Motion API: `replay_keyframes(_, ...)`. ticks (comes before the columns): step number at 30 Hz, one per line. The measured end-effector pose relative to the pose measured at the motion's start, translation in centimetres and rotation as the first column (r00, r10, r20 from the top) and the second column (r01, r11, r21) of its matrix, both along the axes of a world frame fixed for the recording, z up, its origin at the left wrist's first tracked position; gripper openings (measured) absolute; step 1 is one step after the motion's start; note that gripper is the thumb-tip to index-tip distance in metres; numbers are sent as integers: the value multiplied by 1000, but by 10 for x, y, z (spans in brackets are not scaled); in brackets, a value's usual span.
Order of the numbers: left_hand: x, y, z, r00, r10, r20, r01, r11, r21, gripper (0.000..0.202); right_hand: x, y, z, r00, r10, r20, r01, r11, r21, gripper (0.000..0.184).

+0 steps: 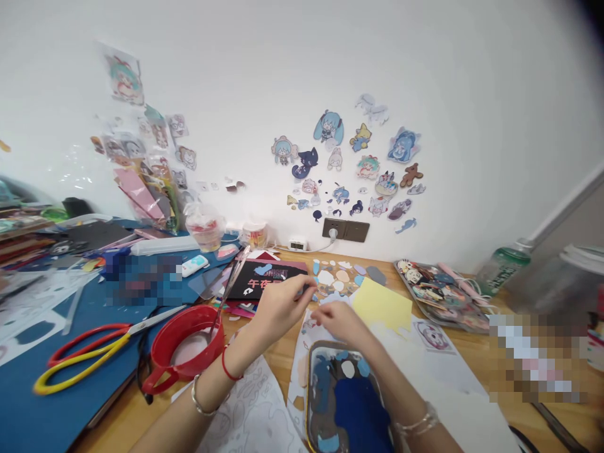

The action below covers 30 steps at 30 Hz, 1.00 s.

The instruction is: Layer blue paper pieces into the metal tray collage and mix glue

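My left hand reaches over the table with its fingers curled into a pinch, beside a black printed card. My right hand is also closed, its fingertips a little below and right of the left ones. Whatever either hand pinches is too small or hidden to make out. Below the right hand lies a metal-rimmed tray with blue paper pieces. Just beyond both hands, several small cut-out paper shapes in white, beige, blue and grey lie on the wood.
Left of my left forearm stand a red mug and open scissors with red and yellow handles, on a blue mat. Yellow paper, a filled clear tray and a green bottle are on the right. Behind is a stickered wall.
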<state>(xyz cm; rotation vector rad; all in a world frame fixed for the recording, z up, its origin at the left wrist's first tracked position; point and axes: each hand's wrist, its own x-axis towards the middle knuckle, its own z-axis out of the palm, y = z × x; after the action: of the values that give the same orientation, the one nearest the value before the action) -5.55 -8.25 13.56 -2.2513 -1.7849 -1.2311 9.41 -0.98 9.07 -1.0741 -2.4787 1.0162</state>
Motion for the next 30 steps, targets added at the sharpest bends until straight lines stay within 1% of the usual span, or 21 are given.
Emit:
replay_keyframes(2, -2, -1, 4, 999, 30, 12, -30, 1000, 8, 15, -10, -5, -15, 994, 0, 114, -12, 995, 101, 22)
replay_keyframes(5, -3, -3, 8, 998, 56, 12, -56, 998, 28, 14, -21, -15, -30, 970, -4, 245, -48, 977, 207, 17)
replay_keyframes(8, -2, -6, 8, 999, 41, 33, -42, 999, 30, 14, -28, -21, -37, 944, -46, 327, -51, 958, 281, 19)
replay_keyframes(11, 1, -8, 6, 999, 10, 41, -10, 1000, 19, 15, -26, -22, -34, 929, -64, 365, -59, 947, 316, 21)
replay_keyframes(13, 3, -10, 6, 999, 2, 42, -2, 1000, 11, 16, -17, -21, -28, 926, -53, 373, -75, 944, 321, 20)
replay_keyframes(16, 6, -11, 7, 999, 3, 47, -3, 1000, -2, 16, 10, -17, -12, 928, -15, 373, -110, 944, 312, 15)
replay_keyframes(18, 8, -12, 8, 998, -11, 55, 12, 1000, -22, 15, 29, -15, -2, 921, 30, 388, -149, 948, 281, 13)
replay_keyframes(20, 10, -11, 8, 996, -46, 76, 51, 997, -62, 14, 43, -16, 4, 906, 82, 416, -191, 954, 229, 13)
replay_keyframes(22, 12, -10, 5, 993, -74, 96, 84, 990, -112, 14, 49, -17, 5, 888, 126, 441, -226, 957, 181, 13)
replay_keyframes(26, 15, -7, -2, 994, -79, 79, 93, 977, -191, 15, 44, -22, -3, 869, 175, 463, -260, 957, 126, 14)
replay_keyframes(28, 17, -6, -4, 994, -93, 65, 104, 973, -206, 15, 41, -22, -6, 877, 184, 444, -256, 960, 109, 17)
replay_keyframes(30, 19, -6, -6, 993, -105, 52, 114, 970, -213, 15, 44, -21, -4, 900, 188, 393, -240, 967, 88, 20)
